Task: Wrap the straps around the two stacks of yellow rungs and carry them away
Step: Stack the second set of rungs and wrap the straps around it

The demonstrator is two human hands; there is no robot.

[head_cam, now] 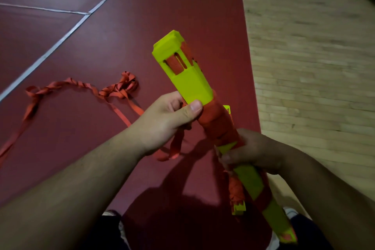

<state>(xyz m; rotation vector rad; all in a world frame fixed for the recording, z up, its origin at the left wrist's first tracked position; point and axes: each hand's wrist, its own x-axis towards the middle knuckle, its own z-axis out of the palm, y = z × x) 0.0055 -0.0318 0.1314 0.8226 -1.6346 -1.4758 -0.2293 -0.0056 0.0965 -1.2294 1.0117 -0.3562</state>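
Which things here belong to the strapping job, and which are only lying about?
In the job:
rungs, gripped by the left hand and the right hand
strap, partly wound round the rungs, the rest trailing loose

Only lying about:
red floor
white lines
wood floor

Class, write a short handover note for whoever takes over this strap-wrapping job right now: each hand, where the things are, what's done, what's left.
Left hand: grips the long stack of yellow plastic rungs at the wrap's upper edge, thumb on top.
Right hand: grips the stack lower down.
Orange webbing strap: several turns round the stack's middle; its loose tail lies twisted on the dark red floor mat.
Done: wrapping begun.
Left: wind in the tail, secure it, carry away. A second stack is not clearly visible.
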